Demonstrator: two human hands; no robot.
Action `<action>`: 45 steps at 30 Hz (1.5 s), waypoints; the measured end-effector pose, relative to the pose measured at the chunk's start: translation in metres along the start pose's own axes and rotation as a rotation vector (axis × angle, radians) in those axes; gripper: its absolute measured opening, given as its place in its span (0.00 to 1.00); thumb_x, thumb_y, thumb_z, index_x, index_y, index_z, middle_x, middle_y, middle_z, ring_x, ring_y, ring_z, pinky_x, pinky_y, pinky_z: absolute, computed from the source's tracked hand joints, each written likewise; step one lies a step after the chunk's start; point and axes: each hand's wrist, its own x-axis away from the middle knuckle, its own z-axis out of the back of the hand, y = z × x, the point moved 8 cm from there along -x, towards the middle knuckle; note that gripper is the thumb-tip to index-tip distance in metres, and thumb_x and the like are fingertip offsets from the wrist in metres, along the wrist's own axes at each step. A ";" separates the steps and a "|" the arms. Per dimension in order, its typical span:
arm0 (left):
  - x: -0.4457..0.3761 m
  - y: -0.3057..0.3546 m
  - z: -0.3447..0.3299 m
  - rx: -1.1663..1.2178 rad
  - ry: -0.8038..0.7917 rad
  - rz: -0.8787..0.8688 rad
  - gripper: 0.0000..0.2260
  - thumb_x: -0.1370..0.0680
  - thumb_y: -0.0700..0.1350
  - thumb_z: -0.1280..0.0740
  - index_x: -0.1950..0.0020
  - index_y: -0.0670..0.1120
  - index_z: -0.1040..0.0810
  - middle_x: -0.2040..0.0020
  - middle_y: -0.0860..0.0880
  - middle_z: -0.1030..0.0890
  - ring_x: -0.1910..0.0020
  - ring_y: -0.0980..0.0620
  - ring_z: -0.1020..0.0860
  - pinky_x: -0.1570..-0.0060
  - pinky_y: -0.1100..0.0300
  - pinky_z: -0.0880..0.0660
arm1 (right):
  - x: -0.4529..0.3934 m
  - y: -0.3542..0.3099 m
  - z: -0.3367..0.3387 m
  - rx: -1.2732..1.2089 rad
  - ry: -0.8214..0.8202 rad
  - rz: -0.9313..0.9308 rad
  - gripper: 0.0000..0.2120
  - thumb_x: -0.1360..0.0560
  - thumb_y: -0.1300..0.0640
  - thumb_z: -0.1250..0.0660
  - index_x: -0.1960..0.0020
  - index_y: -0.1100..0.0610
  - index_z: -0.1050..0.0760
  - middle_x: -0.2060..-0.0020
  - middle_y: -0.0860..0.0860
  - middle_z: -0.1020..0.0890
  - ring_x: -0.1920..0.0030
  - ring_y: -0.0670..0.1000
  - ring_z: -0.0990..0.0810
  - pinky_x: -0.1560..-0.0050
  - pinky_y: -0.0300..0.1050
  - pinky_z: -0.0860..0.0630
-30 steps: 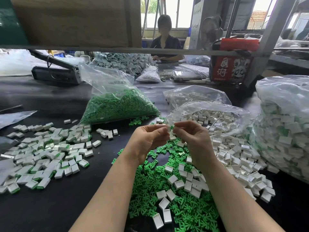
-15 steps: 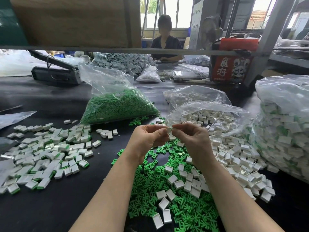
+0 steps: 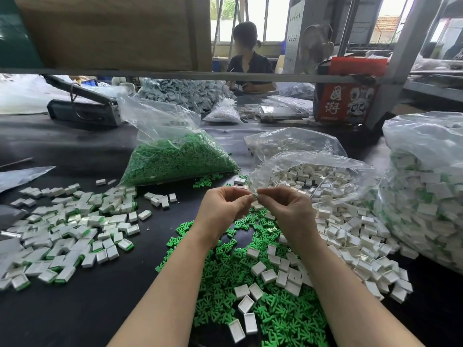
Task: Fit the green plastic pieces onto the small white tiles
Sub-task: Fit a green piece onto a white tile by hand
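My left hand and my right hand meet fingertip to fingertip above the table and pinch one small white tile between them. Most of that tile is hidden by the fingers, and no green piece shows on it. Below the hands lies a heap of loose green plastic pieces with white tiles scattered over it. More white tiles spill to the right from an open clear bag.
A pile of tiles with green edges covers the left of the black table. A bag of green pieces stands behind, a large bag of fitted tiles at the right. Another person sits across the table.
Both hands stay together at the same spot, with only small finger movement on the tile.
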 end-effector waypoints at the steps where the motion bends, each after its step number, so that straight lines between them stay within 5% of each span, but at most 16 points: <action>1: 0.000 0.000 0.000 0.008 0.003 0.003 0.01 0.24 0.37 0.28 0.55 0.41 0.17 0.67 0.47 0.18 0.70 0.56 0.22 0.67 0.67 0.24 | 0.000 -0.001 0.000 0.000 -0.002 0.004 0.06 0.29 0.65 0.26 0.54 0.55 0.17 0.62 0.47 0.14 0.61 0.44 0.16 0.60 0.31 0.24; 19: 0.000 0.003 -0.006 -0.068 0.007 -0.051 0.04 0.24 0.38 0.29 0.55 0.46 0.18 0.65 0.45 0.17 0.65 0.53 0.17 0.63 0.64 0.22 | 0.001 -0.002 -0.001 -0.003 0.005 0.031 0.07 0.27 0.66 0.29 0.50 0.61 0.17 0.61 0.49 0.14 0.64 0.41 0.18 0.64 0.31 0.25; 25: -0.001 0.005 -0.012 -0.132 -0.034 -0.110 0.03 0.22 0.36 0.31 0.53 0.43 0.19 0.66 0.51 0.18 0.68 0.61 0.20 0.65 0.68 0.25 | -0.001 0.004 -0.002 0.264 0.024 0.011 0.05 0.24 0.59 0.30 0.50 0.59 0.21 0.61 0.54 0.16 0.61 0.54 0.17 0.60 0.48 0.19; 36: -0.003 0.002 -0.010 -0.191 -0.028 -0.082 0.04 0.21 0.39 0.32 0.54 0.45 0.20 0.65 0.51 0.20 0.69 0.59 0.25 0.67 0.66 0.27 | 0.001 0.007 -0.018 0.370 -0.114 -0.006 0.14 0.18 0.58 0.41 0.60 0.62 0.29 0.69 0.56 0.26 0.68 0.51 0.31 0.66 0.54 0.32; 40: 0.001 -0.009 -0.022 -0.273 -0.185 0.020 0.12 0.16 0.44 0.41 0.58 0.45 0.25 0.66 0.51 0.25 0.68 0.56 0.28 0.68 0.66 0.31 | 0.001 0.005 -0.019 0.341 -0.122 0.010 0.15 0.18 0.59 0.41 0.61 0.63 0.30 0.69 0.54 0.28 0.68 0.51 0.32 0.65 0.50 0.34; 45: 0.005 -0.006 -0.027 -0.298 -0.194 -0.005 0.13 0.15 0.44 0.44 0.52 0.39 0.25 0.61 0.47 0.27 0.61 0.51 0.30 0.56 0.56 0.33 | 0.001 0.013 -0.021 0.301 -0.132 -0.031 0.15 0.17 0.58 0.42 0.62 0.61 0.30 0.71 0.50 0.31 0.68 0.51 0.34 0.65 0.51 0.36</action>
